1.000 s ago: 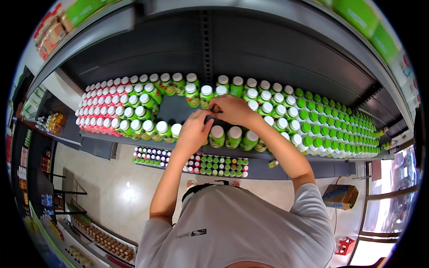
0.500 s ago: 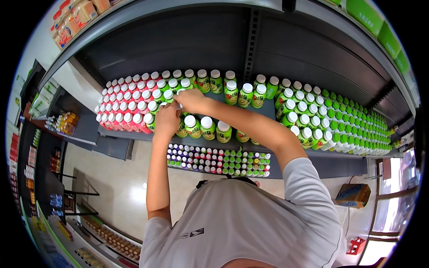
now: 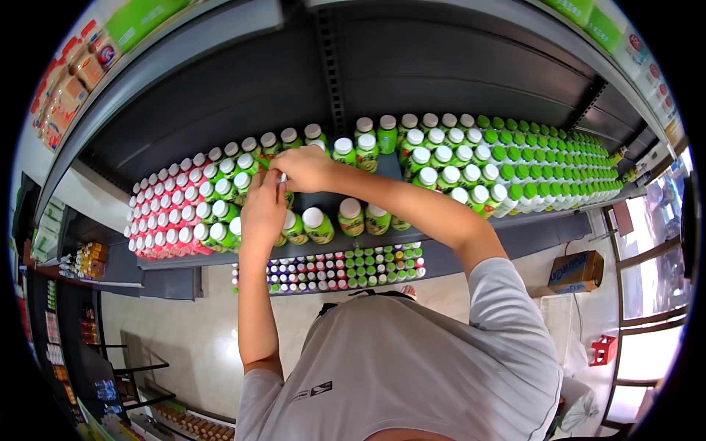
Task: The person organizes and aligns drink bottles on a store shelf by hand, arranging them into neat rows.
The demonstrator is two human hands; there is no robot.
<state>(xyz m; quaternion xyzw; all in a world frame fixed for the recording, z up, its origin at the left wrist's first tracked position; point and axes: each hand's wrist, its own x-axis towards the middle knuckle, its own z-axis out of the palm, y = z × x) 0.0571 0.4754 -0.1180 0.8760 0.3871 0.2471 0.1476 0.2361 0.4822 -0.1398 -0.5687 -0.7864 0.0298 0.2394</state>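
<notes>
My left hand and my right hand meet over a shelf of drink bottles. Fingers of both curl around green-labelled bottles at the end of the green block; a white bottle cap shows between them. Most of what they grip is hidden by the fingers. Left of my hands stand green-labelled bottles with white caps, packed in rows against pink bottles. Just right of my left hand, a front row of green-labelled bottles stands along the shelf edge. More such bottles stand behind my right forearm.
To the right are white-capped green bottles and a block of green-capped bottles. A lower shelf holds many small bottles. An upper shelf edge overhangs. A cardboard box and red crate are on the floor.
The view has turned right, so the shelf appears further left. My hands have shifted right along the bottle rows, with more green-labelled bottles now showing left of them.
</notes>
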